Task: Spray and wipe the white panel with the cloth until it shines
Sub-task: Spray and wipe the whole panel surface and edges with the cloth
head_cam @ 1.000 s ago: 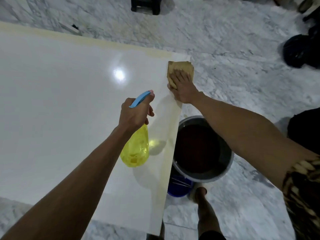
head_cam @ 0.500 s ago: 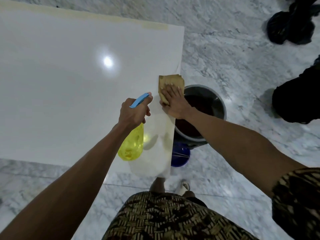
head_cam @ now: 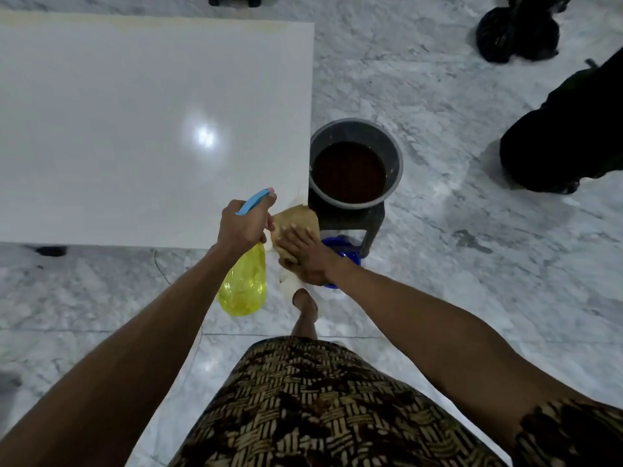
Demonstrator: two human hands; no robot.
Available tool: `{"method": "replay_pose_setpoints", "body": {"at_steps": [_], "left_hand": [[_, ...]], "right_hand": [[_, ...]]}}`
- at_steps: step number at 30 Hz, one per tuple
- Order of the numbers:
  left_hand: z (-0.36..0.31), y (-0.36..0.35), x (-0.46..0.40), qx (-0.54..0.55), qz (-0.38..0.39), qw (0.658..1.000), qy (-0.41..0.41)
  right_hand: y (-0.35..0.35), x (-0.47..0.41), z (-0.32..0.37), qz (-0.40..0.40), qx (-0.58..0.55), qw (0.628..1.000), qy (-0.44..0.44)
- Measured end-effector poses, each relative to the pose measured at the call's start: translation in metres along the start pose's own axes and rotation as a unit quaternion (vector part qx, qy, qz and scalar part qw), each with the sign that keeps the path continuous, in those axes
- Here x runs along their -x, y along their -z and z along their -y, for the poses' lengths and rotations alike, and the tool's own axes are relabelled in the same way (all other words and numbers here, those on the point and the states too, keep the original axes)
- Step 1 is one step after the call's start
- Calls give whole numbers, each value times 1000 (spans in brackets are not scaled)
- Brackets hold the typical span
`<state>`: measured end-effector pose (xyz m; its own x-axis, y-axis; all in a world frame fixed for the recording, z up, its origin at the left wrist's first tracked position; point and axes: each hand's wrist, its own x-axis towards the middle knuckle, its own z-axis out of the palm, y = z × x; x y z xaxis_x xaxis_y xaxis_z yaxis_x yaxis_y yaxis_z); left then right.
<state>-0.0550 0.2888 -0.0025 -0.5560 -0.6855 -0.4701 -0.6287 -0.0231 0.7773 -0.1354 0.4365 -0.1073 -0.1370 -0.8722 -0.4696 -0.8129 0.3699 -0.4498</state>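
A glossy white panel (head_cam: 135,123) fills the left and upper part of the view, lying flat above a grey marbled floor (head_cam: 455,264), with a bright spot of reflected light on it up and to the left of the left hand. The left hand (head_cam: 241,227) is closed in a fist around the neck of a yellow spray bottle (head_cam: 243,284), knuckles up; the blue trigger head (head_cam: 254,201) sticks out past the fingers toward the panel, and the translucent body hangs down below the wrist. Just to the right, almost touching it, the right hand (head_cam: 303,254) lies flat with fingers spread and pressed down on a tan cloth (head_cam: 296,219), which sits at the panel's near right corner. Beyond the right hand, up and to its right, a grey bucket (head_cam: 392,153) of dark brown liquid stands on a small dark stool (head_cam: 372,224), close beside the panel's right edge. A blue container (head_cam: 347,254) shows partly under the right wrist. Below the hands, a bare foot (head_cam: 305,313) stands on the floor beneath a brown patterned garment (head_cam: 303,406). Far to the right, well apart from both hands, lie dark bags (head_cam: 515,32).
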Motion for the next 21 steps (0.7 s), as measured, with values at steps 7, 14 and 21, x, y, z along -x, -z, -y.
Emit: {"method": "replay_pose_setpoints", "body": {"at_steps": [7, 14, 21], "left_hand": [[22, -3, 70, 18, 11, 1000, 12], [-5, 2, 85, -5, 11, 999, -31], [-71, -20, 52, 3, 36, 995, -97]], "right_hand": [[-24, 110, 52, 145, -308, 925, -170], [26, 138, -2, -126, -645, 724, -211], [134, 111, -50, -297, -806, 501, -102]]}}
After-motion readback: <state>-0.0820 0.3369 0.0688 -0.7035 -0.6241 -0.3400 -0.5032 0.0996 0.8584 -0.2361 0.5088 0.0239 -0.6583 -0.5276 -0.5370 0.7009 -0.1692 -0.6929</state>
